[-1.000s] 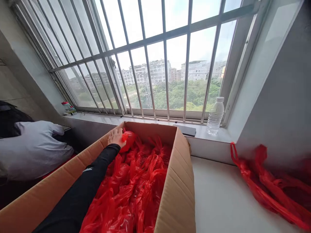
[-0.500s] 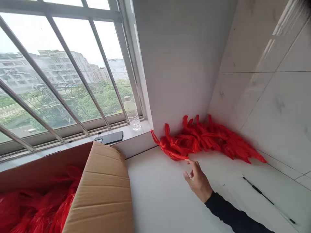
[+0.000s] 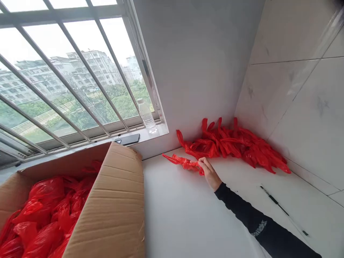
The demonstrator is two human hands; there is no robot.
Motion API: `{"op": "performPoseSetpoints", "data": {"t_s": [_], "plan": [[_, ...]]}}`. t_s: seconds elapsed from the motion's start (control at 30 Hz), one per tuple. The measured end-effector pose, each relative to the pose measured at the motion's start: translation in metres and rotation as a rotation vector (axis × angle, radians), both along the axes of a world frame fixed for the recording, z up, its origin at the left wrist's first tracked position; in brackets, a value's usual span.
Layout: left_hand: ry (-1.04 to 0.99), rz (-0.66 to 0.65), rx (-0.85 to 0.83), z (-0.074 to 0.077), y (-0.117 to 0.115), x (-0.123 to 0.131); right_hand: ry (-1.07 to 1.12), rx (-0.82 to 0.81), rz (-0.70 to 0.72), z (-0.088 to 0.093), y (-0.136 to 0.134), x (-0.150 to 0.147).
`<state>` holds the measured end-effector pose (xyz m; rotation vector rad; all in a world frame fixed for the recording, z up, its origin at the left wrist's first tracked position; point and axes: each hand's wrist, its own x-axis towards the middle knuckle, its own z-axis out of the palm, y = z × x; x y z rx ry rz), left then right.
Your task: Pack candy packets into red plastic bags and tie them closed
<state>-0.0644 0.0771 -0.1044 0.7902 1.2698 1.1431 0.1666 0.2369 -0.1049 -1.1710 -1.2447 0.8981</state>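
Observation:
My right hand (image 3: 209, 173), in a black sleeve, is closed around one end of a red plastic bag (image 3: 184, 162). The bag is gathered into a thin strip and stretches left from my fingers, above the white surface (image 3: 172, 211). Just behind it lies a pile of red plastic bags (image 3: 228, 143), bunched against the wall with their handles sticking up. My left hand is out of view.
An open cardboard box (image 3: 115, 200) with red plastic bags in it stands at left. On the window sill are a phone (image 3: 128, 139) and a clear bottle (image 3: 147, 116). A thin pen (image 3: 278, 204) lies at right. Metal bars (image 3: 80, 57) cover the window.
My right hand has closed on a red plastic bag and pulled it away from the pile toward me. The view has shifted, showing more of the box's contents.

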Motion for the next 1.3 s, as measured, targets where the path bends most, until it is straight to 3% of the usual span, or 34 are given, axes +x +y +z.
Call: {"op": "performPoseSetpoints", "data": {"t_s": [0.1,0.17,0.27,0.37,0.47,0.63,0.7,0.8,0.97,1.3], "plan": [[-0.025,0.030,-0.119,-0.023,-0.025,0.026,0.164,-0.113,0.099,0.010,-0.035,0.011],[-0.171,0.064,-0.193,-0.031,-0.027,0.042,0.406,-0.252,0.206,0.016,-0.058,0.017],[-0.548,0.040,-0.246,-0.032,-0.015,0.059,0.800,-0.479,0.338,0.022,-0.089,0.023],[-0.657,0.058,-0.230,-0.029,-0.005,0.069,0.909,-0.593,0.334,0.019,-0.109,0.030],[-0.577,0.155,-0.161,-0.029,-0.007,0.073,0.778,-0.610,0.245,0.009,-0.121,0.038],[-0.454,0.204,-0.108,-0.032,-0.016,0.072,0.039,-0.267,-0.021,-0.004,-0.134,0.045],[-0.434,0.219,-0.108,-0.032,-0.017,0.072,-0.222,-0.166,-0.017,-0.005,-0.136,0.044],[-0.426,0.210,-0.120,-0.030,-0.018,0.071,-0.428,-0.126,0.054,-0.007,-0.135,0.039],[-0.469,0.140,-0.137,-0.027,-0.021,0.067,-0.411,-0.200,0.123,-0.004,-0.131,0.035],[-0.444,0.012,-0.109,-0.010,-0.027,0.072,-0.083,-0.351,0.215,0.000,-0.130,0.035]]}}
